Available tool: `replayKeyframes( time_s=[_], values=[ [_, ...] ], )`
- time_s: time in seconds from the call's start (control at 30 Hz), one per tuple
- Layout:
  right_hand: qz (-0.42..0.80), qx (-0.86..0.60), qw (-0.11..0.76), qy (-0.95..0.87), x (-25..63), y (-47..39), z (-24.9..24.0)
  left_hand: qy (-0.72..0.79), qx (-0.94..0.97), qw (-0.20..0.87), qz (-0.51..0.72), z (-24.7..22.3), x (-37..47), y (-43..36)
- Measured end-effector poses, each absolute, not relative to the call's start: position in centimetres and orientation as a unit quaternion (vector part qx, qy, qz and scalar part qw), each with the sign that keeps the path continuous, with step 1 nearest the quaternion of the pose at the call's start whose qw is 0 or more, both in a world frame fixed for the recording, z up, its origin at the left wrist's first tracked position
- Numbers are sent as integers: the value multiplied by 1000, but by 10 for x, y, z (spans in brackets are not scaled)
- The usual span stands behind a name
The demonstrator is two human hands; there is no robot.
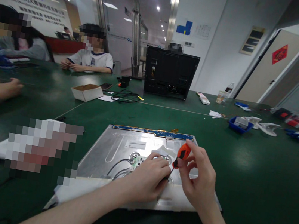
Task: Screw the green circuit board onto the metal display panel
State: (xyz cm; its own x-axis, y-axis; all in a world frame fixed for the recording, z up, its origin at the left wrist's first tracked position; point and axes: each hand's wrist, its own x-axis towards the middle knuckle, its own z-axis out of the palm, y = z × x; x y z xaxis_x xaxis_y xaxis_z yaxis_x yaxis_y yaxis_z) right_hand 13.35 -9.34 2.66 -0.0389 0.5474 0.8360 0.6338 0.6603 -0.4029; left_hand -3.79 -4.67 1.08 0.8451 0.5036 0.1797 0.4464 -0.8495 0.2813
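A silver metal display panel (100,149) lies flat on the table, with a blue circuit strip (152,131) along its far edge. My right hand (198,172) grips an orange and black screwdriver (183,151) by its handle, the shaft slanting down toward the panel. Curled over the panel's middle is my left hand (149,174), its fingertips close to the screwdriver's tip. Whatever those fingers hold is hidden. Beside them a small green circuit board (137,161) shows, with black cables (118,164) running from it. The screwdriver's tip is hidden too.
On the green table (254,181) stand a black monitor-like unit (169,73), an open white box (86,92) and a blue tray (239,125). Black cable (126,96) lies coiled near the box. Another person's hands (5,89) rest at left; a person (92,57) sits opposite.
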Motion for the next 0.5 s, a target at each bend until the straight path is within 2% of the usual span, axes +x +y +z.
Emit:
replayKeyframes(
  time_s=[0.5],
  values=[
    [-49, -399, 564, -721, 134, -92, 26, 250, 952, 121, 131, 10, -38, -46]
  ],
)
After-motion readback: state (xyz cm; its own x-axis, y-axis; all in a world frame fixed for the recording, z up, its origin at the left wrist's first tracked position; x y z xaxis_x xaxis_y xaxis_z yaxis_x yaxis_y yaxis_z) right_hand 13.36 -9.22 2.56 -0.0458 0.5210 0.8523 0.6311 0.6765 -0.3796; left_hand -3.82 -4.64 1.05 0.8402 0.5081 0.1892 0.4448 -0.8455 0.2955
